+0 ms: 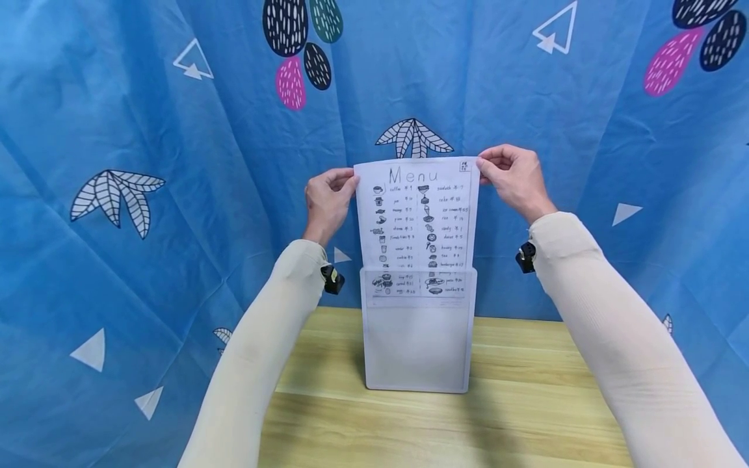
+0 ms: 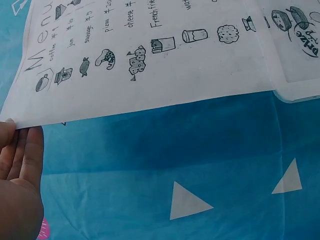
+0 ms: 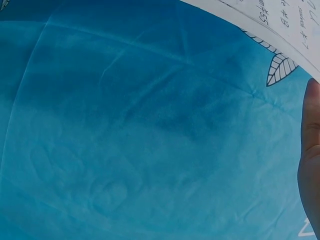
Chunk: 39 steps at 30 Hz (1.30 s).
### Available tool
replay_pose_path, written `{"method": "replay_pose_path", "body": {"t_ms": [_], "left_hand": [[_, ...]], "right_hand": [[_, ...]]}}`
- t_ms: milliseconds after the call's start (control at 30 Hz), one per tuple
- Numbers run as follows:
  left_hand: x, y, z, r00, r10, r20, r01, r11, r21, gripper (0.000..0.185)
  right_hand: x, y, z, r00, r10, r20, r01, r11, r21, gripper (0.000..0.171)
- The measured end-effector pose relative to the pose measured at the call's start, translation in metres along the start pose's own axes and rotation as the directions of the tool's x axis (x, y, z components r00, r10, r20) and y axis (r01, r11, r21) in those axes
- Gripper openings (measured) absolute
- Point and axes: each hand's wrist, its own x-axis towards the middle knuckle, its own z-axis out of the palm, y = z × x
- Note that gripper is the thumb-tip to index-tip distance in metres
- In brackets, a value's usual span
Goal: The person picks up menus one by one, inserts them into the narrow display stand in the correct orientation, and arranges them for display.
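Observation:
A white paper menu (image 1: 417, 221), hand-drawn with small pictures and prices, stands upright with its lower end inside a clear sleeve (image 1: 417, 351). The sleeve is upright on the wooden table, its open edge at the top. My left hand (image 1: 329, 201) pinches the menu's upper left edge between thumb and fingers. At the upper right corner, my right hand (image 1: 517, 179) pinches the paper the same way. In the left wrist view the menu (image 2: 115, 85) runs down into the sleeve's rim (image 2: 295, 97). Only a corner of the menu (image 3: 280, 25) and part of the right hand (image 3: 311, 155) show in the right wrist view.
A light wooden table (image 1: 526, 383) lies beneath the sleeve. Close behind and on both sides hangs a blue patterned curtain (image 1: 175, 143) with leaves, drops and triangles.

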Motion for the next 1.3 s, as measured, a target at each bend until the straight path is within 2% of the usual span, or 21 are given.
{"method": "replay_pose_path", "body": {"t_ms": [200,500,1300], "left_hand": [[-0.002,-0.005,0.001,1.0,0.01,0.013,-0.01,0.999,-0.034,0.023],[-0.007,-0.01,-0.001,0.999,0.043,0.032,-0.042,0.999,-0.031,0.037],[-0.01,-0.013,-0.001,0.996,0.086,0.027,-0.086,0.996,-0.009,0.032]], "right_hand": [[0.0,0.001,-0.001,1.0,-0.002,0.005,0.002,1.0,0.015,0.03],[-0.001,0.005,-0.002,1.0,-0.013,0.017,0.013,1.0,0.008,0.031],[-0.003,0.006,-0.001,0.999,0.0,0.036,0.002,0.999,-0.054,0.035]]}}
